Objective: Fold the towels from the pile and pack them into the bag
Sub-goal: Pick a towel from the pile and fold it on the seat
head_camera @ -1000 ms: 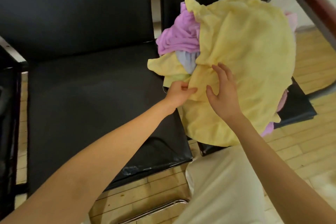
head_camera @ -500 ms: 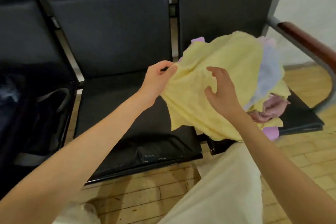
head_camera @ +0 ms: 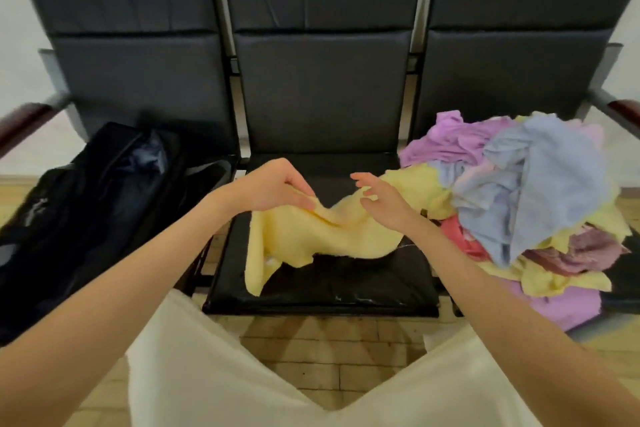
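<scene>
Towels, the pile (head_camera: 512, 191): a loose heap of purple, blue, yellow and pink cloth on the right-hand seat, some of it spilling over the front edge; none looks folded yet.
Bench (head_camera: 322, 284): a row of three black padded seats; the middle one is the bare flat spot between heap and bag, which I'd say is why the work happens there.
Bag (head_camera: 86, 218): black, slumped on the left seat, its top seemingly unzipped; what is inside is too dark to tell.
Yellow towel (head_camera: 311, 236): draped across the middle seat, one corner hanging off the front, its far end still touching the heap.
Left hand (head_camera: 273, 189): its grip is clamped on a raised fold of the yellow towel, pinched between thumb and fingers, likely to draw it clear and spread it.
Right hand (head_camera: 384, 204): fingers apart and relaxed, lying on the towel near the heap, holding nothing, probably ready to catch an edge.
</scene>
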The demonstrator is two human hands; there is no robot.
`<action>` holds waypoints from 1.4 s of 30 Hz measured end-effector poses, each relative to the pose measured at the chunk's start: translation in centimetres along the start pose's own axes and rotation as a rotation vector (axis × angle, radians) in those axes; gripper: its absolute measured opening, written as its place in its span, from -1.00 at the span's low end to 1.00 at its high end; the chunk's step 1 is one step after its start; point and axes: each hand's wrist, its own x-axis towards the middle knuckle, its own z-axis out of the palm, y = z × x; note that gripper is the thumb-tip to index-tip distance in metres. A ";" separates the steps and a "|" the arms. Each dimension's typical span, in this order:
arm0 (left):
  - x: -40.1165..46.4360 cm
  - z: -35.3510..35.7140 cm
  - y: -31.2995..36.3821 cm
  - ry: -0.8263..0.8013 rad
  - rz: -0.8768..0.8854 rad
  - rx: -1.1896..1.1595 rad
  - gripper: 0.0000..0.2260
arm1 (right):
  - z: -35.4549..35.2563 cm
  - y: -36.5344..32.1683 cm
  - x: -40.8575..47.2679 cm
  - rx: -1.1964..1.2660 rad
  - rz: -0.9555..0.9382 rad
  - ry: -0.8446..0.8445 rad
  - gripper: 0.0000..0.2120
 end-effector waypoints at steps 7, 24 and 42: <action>-5.2 1.6 -6.1 -0.059 -0.103 0.422 -0.83 | 9.7 0.6 2.7 -0.255 -0.037 -0.402 -0.54; -13.4 1.6 -11.9 0.624 -0.167 0.029 -0.79 | 16.9 -6.1 3.2 -0.239 -0.089 -0.631 -0.79; -8.3 4.1 -9.1 0.631 -0.242 0.256 -0.77 | 7.9 3.0 -5.1 -0.677 -0.549 0.315 -0.66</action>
